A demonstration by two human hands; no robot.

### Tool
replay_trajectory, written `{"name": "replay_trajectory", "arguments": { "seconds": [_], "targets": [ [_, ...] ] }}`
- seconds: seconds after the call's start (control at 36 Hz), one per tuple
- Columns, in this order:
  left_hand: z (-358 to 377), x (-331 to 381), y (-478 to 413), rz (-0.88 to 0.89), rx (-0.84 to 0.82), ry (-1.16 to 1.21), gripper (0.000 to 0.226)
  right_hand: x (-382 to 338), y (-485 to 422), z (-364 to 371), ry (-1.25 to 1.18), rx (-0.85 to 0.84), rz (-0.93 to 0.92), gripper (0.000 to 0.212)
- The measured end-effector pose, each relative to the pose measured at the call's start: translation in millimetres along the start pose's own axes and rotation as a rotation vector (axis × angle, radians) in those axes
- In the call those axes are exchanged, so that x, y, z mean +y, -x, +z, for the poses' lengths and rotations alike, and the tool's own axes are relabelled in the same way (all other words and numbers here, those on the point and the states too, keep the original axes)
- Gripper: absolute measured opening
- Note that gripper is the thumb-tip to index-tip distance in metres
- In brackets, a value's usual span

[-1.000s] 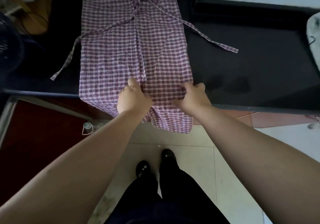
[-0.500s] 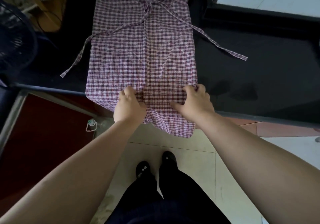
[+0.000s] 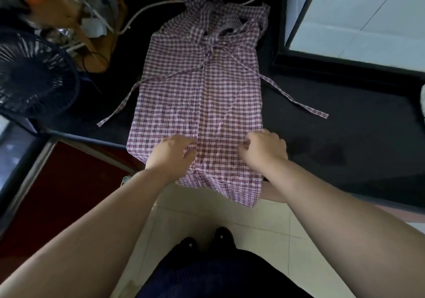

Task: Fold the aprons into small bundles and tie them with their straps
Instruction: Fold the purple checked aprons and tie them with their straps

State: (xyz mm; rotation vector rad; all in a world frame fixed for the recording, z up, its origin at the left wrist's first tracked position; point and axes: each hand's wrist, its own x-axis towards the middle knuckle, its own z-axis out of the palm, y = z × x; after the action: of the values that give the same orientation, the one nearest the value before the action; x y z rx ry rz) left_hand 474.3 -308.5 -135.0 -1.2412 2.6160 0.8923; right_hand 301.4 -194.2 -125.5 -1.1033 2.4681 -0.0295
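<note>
left hand (image 3: 171,155) and right hand (image 3: 262,149) stay apart on checked apron (image 3: 202,95), fingers curled into its cloth | apron flat on black counter (image 3: 345,136) beyond hands | hem hangs below wrists | straps (image 3: 296,101) spread to both sides

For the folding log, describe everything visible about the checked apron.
The apron is thin woven cloth in a purple-and-white check, lightly wrinkled. Its sides are folded inward, meeting along the middle. It lies flat on the dark counter, its near end hanging over the edge. The left strap and right strap trail out onto the counter. The left hand and right hand grip the cloth near the edge.
</note>
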Motion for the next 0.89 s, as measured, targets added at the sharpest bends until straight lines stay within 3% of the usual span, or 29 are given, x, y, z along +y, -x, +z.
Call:
{"name": "replay_trajectory", "arguments": {
  "seconds": [0.14,0.36,0.53,0.81,0.89],
  "targets": [
    [-16,-4,-13,-0.082,0.060,0.016,0.035,-10,-24,-24,-0.067,0.030,-0.061,0.032],
    [-59,-24,-64,-0.139,0.093,0.052,0.038,-44,-76,-35,-0.162,-0.101,-0.109,0.048],
    [-84,-36,-120,-0.097,0.008,0.072,0.043,-68,-118,-32,-0.178,-0.163,-0.008,0.063],
    [-94,-35,-204,-0.032,-0.131,-0.100,0.056,-89,-186,-50,-0.344,-0.052,0.125,0.042],
    [-93,-27,-218,-0.009,-0.168,-0.158,0.031,-95,-208,-54,-0.489,-0.024,0.177,0.034]
  ]
}}
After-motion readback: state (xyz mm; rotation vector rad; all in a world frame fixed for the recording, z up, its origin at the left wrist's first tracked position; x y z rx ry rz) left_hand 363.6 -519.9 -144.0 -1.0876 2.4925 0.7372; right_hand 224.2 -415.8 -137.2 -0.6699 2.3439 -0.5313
